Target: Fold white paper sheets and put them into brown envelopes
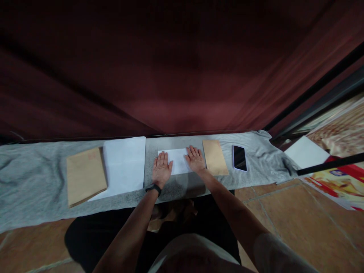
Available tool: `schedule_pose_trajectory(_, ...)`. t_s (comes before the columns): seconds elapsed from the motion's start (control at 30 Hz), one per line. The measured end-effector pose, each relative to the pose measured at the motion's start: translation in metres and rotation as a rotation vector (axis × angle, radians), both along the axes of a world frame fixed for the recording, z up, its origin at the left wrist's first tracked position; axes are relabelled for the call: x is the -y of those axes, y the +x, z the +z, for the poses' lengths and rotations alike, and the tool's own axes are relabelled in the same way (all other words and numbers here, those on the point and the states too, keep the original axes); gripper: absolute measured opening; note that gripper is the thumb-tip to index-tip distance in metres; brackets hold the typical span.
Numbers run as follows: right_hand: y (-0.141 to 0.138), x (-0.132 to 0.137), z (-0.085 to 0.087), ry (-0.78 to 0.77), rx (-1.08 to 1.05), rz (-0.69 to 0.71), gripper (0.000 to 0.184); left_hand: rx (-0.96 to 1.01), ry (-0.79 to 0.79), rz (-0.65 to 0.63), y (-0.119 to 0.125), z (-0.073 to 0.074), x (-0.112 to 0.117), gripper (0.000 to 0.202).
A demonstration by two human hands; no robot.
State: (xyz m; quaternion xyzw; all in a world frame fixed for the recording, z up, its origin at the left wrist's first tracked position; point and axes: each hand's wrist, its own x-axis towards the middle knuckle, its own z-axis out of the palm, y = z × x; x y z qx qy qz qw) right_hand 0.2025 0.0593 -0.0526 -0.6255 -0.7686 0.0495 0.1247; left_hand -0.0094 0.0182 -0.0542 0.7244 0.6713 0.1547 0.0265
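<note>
A white sheet of paper, narrow and apparently folded, lies crosswise on the grey cloth in front of me. My left hand rests flat on its left end, fingers stretched forward, with a dark band around the wrist. On the right end lies my right hand, palm down and fingers spread. Just right of that hand is a single brown envelope, close to the wrist. To the left lie larger white paper sheets, partly covered by a stack of brown envelopes.
A phone with a dark screen lies right of the envelope. The grey cloth covers a narrow ledge against a dark red panel. At far right are a white card and a colourful box by black bars. Tiled floor shows below.
</note>
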Motion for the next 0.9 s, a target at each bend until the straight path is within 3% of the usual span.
schedule_pose_trajectory(0.2, 0.007, -0.006, 0.006, -0.006, 0.016, -0.010, 0.055, -0.014, -0.011, 0.002, 0.000, -0.002, -0.001, 0.067)
schedule_pose_trajectory(0.6, 0.002, -0.051, 0.040, -0.185, -0.051, 0.051, 0.042, 0.085, 0.058, -0.044, -0.012, -0.003, 0.001, 0.061)
schedule_pose_trajectory(0.77, 0.006, -0.063, 0.044, -0.267, -0.202, 0.001, 0.032, 0.167, 0.095, -0.050, -0.016, -0.005, 0.001, 0.055)
schedule_pose_trajectory(0.9, 0.012, -0.061, 0.044, -0.332, -0.447, -0.067, 0.021, 0.202, 0.086, -0.056, -0.017, -0.002, 0.004, 0.052)
